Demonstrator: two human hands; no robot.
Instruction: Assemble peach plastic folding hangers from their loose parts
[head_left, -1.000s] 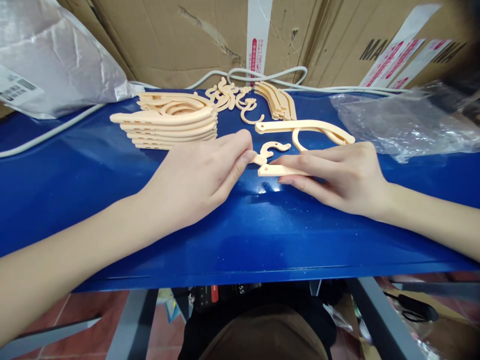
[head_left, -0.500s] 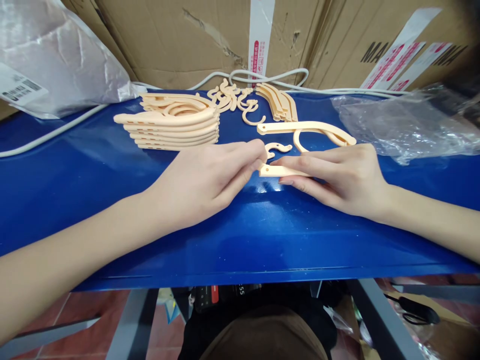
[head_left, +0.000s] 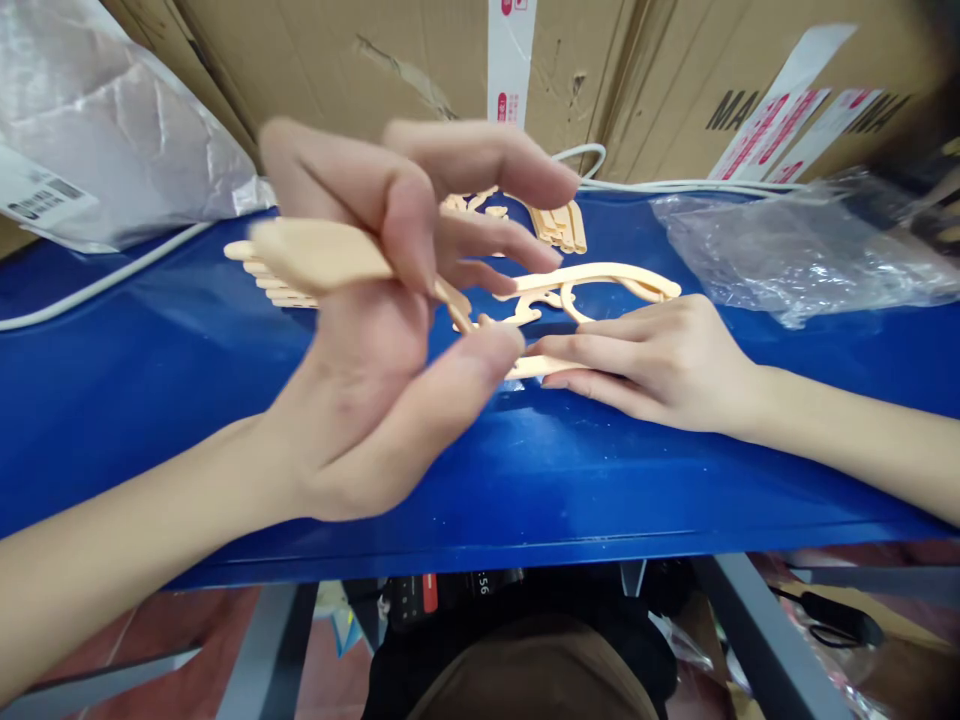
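My left hand is turned with its palm showing, fingers curled, blurred by motion. Running between its fingers is a cream plastic hanger arm, wide at the far left and thin near the thumb. At the middle of the table my right hand pinches another cream hanger arm low over the surface; the left thumb tip is close to its end, and I cannot tell whether they touch. Just behind lie a cream hanger piece with a long curved arm and a small hook.
The blue table holds a stack of hanger parts, partly hidden by my left hand. Farther back are loose hooks and more hanger arms. A clear plastic bag, white cable and cardboard boxes surround them.
My left hand has lifted, moved left and turned palm out, now showing the hanger arm in its fingers. My right hand stays nearly in place, still pinching its piece.
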